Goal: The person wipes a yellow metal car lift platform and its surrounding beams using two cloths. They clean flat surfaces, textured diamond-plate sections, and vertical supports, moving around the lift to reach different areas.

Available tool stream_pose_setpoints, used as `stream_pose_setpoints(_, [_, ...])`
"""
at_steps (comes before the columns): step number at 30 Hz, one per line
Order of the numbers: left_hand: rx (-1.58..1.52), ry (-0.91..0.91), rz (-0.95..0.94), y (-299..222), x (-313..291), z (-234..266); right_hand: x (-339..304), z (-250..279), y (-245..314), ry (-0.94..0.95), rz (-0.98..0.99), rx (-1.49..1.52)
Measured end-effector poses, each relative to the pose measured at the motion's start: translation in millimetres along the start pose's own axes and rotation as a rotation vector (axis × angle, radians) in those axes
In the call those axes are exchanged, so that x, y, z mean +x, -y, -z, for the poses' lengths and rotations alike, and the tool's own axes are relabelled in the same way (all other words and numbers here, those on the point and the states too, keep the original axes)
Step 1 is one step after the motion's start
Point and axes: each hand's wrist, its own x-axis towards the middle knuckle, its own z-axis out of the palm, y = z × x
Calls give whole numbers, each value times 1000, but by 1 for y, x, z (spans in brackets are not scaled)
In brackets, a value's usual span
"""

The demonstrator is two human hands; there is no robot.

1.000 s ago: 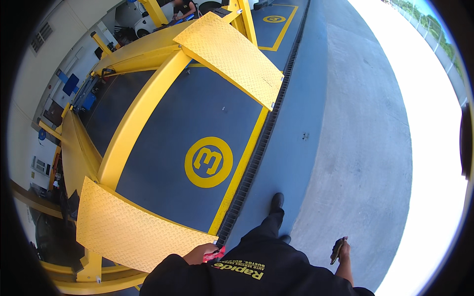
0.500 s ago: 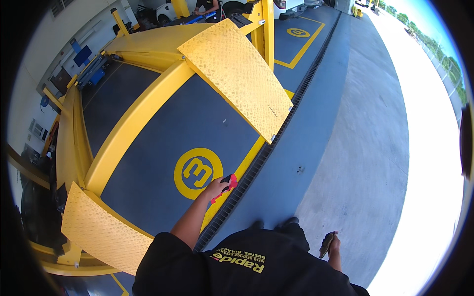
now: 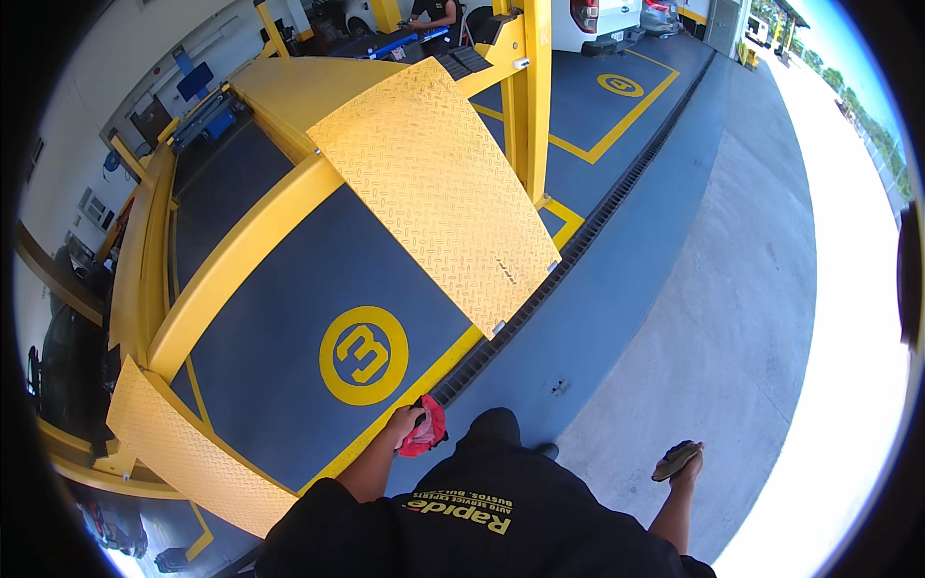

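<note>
My left hand [image 3: 398, 426] is closed on a crumpled red and black cloth [image 3: 426, 430], possibly a work glove. It hangs low beside my body, above the yellow floor line and the drain grate [image 3: 474, 364]. Out to my right, over the pale concrete, my right hand [image 3: 690, 467] grips a small dark, brownish thing [image 3: 672, 461] with a light edge. Its kind is too small to make out.
A yellow vehicle lift stands left, with a wide ramp plate [image 3: 438, 183] ahead and another ramp plate [image 3: 183, 443] nearer me. A yellow post [image 3: 536, 106] rises beyond. A white vehicle [image 3: 578, 24] and a seated person [image 3: 436, 17] are farther off.
I have walked forward along the drain; the far ramp plate is closer. My left hand swung back toward my body with the red cloth, and my right hand moved outward and forward.
</note>
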Motion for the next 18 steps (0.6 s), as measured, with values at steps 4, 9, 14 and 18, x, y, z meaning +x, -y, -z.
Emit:
stream_pose_setpoints(4, [-118,29,52,-66,29,-39,103,-159,44,239,-12,-83])
stream_pose_setpoints(9, [-108,-93,12,-148,102,-59,163,-357,5,661,-288,-52])
stream_pose_setpoints(14, [-207,-162,-240,-292,167,-54,170,-495,-17,856,-516,81])
stream_pose_setpoints(18, [-373,-285,-466,-404,154,1,154,-652,17,1221,-297,40])
